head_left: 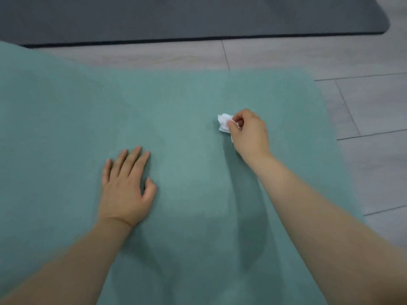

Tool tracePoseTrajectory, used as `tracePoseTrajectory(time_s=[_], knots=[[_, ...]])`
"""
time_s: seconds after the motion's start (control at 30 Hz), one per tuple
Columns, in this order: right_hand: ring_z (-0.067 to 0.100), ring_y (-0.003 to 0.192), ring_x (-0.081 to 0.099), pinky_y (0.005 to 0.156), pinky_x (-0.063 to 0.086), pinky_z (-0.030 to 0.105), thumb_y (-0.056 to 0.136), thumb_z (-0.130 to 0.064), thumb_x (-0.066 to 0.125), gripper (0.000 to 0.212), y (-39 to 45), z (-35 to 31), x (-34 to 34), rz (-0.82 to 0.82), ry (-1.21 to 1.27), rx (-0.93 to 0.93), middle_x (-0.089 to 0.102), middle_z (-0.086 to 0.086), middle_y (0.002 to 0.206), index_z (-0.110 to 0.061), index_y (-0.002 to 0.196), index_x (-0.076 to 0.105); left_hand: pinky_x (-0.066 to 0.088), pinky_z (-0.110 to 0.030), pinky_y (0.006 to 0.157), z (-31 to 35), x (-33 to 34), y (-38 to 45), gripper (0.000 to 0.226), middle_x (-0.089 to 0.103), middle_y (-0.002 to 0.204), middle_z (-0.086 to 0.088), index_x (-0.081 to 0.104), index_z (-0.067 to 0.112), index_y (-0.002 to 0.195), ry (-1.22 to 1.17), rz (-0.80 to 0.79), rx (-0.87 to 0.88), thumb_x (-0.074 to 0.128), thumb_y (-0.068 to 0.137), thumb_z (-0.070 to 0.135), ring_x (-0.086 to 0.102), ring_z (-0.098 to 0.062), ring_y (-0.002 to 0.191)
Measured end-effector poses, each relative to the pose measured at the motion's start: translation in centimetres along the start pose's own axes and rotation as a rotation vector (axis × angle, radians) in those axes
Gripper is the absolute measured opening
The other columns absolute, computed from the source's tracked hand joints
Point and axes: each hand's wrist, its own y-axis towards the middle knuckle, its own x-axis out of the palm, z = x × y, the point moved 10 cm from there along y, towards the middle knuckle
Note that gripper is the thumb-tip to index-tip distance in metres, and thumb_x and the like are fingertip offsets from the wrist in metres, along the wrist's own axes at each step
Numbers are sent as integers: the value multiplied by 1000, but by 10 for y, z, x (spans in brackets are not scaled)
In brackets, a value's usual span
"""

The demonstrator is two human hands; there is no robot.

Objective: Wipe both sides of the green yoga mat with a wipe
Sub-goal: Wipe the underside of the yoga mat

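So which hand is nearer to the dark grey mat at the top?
The right hand. It grips the wipe further up the green yoga mat, closer to the dark grey mat. The left hand rests flat lower down, further from it.

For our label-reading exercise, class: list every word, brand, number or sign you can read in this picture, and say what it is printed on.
None: no readable text anywhere in the head view.
Green yoga mat: plain surface, no logo or print.
Wipe in the right hand: crumpled white, no marking visible.
Dark grey mat: plain.
Floor: only plank seams.
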Motion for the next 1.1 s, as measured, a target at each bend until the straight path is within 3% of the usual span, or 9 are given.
tracePoseTrajectory(time_s=[0.1,0.23,0.4,0.5,0.57,0.73,0.83,0.97,1.1], knots=[[24,89,58,74,43,30,88,-23,59,16,60,-7,7,73,16,71,64,6,96,-12,100,58,19,-51,119,1,-2,4,65,45,151,-7,53,13,141,3,2,4,36,82,36,38,-31,141],[28,98,57,72,37,31,90,-25,54,19,92,-24,27,118,-110,155,61,9,109,-12,105,55,20,-52,118,2,-3,5,64,48,148,-9,55,11,138,10,-3,2,38,80,34,39,-32,139],[34,92,55,74,42,37,86,-22,60,21,85,-107,92,-105,-89,-282,56,15,105,-7,101,58,19,-53,118,2,-2,6,64,47,150,-8,53,12,139,2,-30,6,39,80,33,37,-32,140],[34,89,55,71,41,36,90,-18,56,12,95,-102,86,-208,-127,-448,55,14,101,-6,94,57,23,-55,116,-1,1,8,65,46,150,-7,53,12,140,2,-42,9,40,80,33,37,-31,141],[35,85,55,71,40,38,90,-16,55,11,125,-59,47,-101,-145,-366,55,17,96,-5,88,57,26,-58,114,-1,1,8,65,47,149,-7,54,11,139,11,-27,18,40,79,33,38,-31,140],[37,96,53,78,36,38,91,-18,51,17,182,89,-78,243,-282,135,57,22,105,-2,97,55,27,-58,113,4,0,11,66,49,147,-10,52,11,138,43,11,23,41,77,31,41,-33,137],[37,102,54,83,38,37,91,-16,49,18,191,95,-78,291,-242,271,57,21,112,-3,100,56,26,-57,113,4,3,9,66,48,148,-11,52,10,139,69,-18,25,41,77,31,39,-34,138],[33,92,54,73,36,34,88,-15,51,10,167,0,3,124,-152,-29,57,15,101,-6,93,56,26,-57,113,1,6,8,66,48,148,-11,54,9,137,80,-28,26,41,77,32,39,-34,138],[33,82,54,65,42,38,86,-12,53,5,93,-121,97,-312,-92,-627,55,13,94,-7,89,55,27,-58,113,4,4,10,65,48,148,-12,54,9,137,83,-26,35,41,78,31,39,-34,138]])
